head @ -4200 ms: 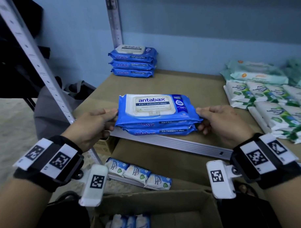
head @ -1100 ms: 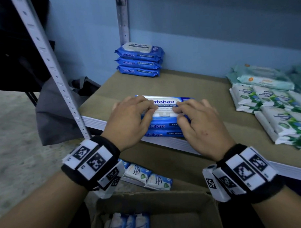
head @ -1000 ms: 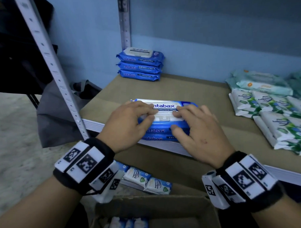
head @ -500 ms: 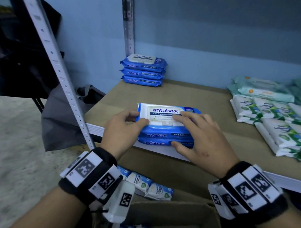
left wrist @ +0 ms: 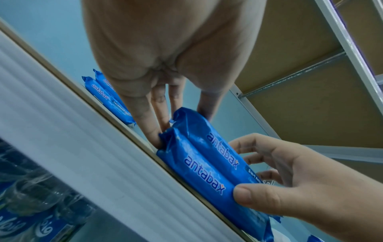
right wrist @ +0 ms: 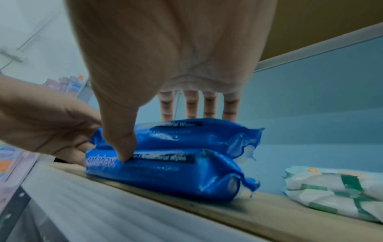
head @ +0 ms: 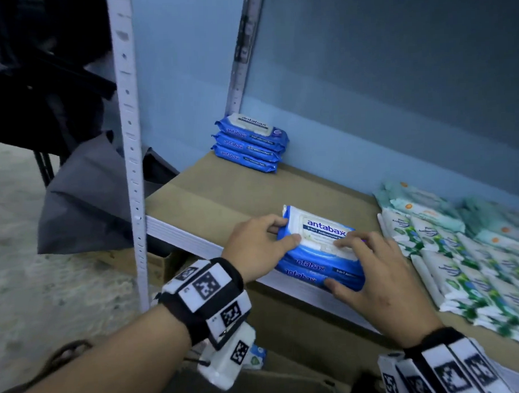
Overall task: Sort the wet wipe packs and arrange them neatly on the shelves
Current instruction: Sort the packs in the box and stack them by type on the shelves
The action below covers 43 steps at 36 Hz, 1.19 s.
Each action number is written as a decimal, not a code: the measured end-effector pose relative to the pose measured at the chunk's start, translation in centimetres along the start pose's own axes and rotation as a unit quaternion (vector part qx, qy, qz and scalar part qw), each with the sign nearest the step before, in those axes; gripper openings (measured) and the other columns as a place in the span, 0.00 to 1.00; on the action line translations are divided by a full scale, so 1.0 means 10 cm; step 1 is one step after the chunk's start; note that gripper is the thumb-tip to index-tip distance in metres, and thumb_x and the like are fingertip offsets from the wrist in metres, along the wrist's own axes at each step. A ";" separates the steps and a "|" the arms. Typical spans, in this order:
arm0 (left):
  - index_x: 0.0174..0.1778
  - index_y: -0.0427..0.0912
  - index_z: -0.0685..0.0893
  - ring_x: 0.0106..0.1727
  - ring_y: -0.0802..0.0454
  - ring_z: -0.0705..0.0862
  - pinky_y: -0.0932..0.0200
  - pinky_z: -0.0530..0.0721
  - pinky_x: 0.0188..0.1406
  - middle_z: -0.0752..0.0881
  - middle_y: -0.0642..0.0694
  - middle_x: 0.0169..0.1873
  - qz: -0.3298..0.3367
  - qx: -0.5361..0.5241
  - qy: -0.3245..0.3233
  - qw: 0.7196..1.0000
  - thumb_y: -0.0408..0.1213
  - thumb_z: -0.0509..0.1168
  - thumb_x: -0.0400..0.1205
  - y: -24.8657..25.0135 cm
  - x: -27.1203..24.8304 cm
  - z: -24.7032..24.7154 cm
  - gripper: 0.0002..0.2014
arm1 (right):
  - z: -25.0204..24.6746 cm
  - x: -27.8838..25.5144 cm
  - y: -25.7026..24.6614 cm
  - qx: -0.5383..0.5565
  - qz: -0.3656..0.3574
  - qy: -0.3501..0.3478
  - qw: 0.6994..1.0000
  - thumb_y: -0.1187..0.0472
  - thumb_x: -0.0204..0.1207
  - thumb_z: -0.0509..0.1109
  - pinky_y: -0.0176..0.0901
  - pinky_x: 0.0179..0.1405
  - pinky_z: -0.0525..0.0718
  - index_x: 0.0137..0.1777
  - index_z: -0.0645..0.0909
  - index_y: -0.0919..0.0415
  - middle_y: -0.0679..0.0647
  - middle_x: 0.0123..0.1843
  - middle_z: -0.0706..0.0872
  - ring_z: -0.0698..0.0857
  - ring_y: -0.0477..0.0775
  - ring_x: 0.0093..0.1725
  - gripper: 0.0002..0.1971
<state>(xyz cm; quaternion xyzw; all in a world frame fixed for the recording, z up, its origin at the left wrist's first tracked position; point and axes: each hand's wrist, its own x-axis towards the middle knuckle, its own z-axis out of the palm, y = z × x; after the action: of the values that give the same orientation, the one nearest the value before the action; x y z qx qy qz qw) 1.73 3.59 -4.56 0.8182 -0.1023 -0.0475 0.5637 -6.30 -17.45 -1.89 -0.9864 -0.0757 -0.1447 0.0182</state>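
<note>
Gripping two stacked blue packs point(head: 319, 253) at shelf point(head: 211, 198) near edge: left hand point(head: 254, 240) curled round left end, right hand point(head: 376, 277) thumb pinching front, fingers on top. Risk: uneven push skews stack or tips it off edge.

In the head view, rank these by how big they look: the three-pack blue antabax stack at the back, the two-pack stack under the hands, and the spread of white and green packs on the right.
1. White and green packs, largest.
2. Two-pack stack; nearness enlarges it.
3. Three-pack stack, smallest, farther away.
</note>
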 end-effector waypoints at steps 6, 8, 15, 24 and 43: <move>0.65 0.48 0.84 0.55 0.60 0.87 0.57 0.83 0.63 0.89 0.55 0.55 -0.003 0.003 -0.034 0.999 0.57 0.75 0.74 0.04 0.00 -0.10 0.26 | 0.03 0.04 -0.03 -0.036 -0.031 0.003 0.999 0.46 0.65 0.82 0.54 0.53 0.82 0.68 0.79 0.48 0.48 0.60 0.79 0.79 0.56 0.55 0.30; 0.67 0.47 0.81 0.57 0.59 0.86 0.56 0.82 0.64 0.88 0.55 0.56 -0.002 0.034 -0.042 0.999 0.61 0.72 0.75 0.06 0.00 -0.18 0.29 | 0.04 0.07 -0.03 -0.040 -0.029 0.002 0.999 0.48 0.65 0.82 0.53 0.52 0.82 0.67 0.80 0.48 0.48 0.58 0.79 0.79 0.57 0.54 0.29; 0.65 0.48 0.82 0.56 0.60 0.84 0.60 0.80 0.63 0.89 0.56 0.53 0.035 0.145 -0.047 0.988 0.59 0.73 0.75 0.01 -0.02 -0.44 0.27 | 0.01 0.13 -0.10 -0.066 -0.014 -0.015 0.998 0.48 0.65 0.81 0.52 0.47 0.83 0.64 0.80 0.47 0.49 0.55 0.79 0.79 0.56 0.51 0.27; 0.67 0.58 0.81 0.70 0.49 0.74 0.49 0.68 0.72 0.80 0.53 0.67 0.057 0.387 -0.039 0.919 0.63 0.67 0.77 -0.14 -0.02 -0.74 0.24 | 0.02 0.36 -0.15 -0.097 0.024 -0.059 0.993 0.46 0.70 0.77 0.51 0.55 0.80 0.63 0.78 0.48 0.51 0.58 0.79 0.79 0.58 0.56 0.23; 0.65 0.61 0.82 0.69 0.51 0.71 0.50 0.68 0.71 0.77 0.56 0.68 0.057 0.414 -0.059 0.906 0.63 0.66 0.79 -0.27 0.02 -0.80 0.21 | 0.22 1.18 0.00 -0.158 0.093 -0.114 0.976 0.51 0.72 0.75 0.48 0.50 0.80 0.64 0.74 0.51 0.55 0.60 0.79 0.81 0.63 0.57 0.22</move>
<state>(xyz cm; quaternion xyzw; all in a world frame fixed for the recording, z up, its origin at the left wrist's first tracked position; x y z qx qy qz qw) 3.79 11.76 -4.23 0.9667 -0.1918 -0.0169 0.1686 5.48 -15.61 -0.63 -0.9895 0.0391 -0.0387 -0.1335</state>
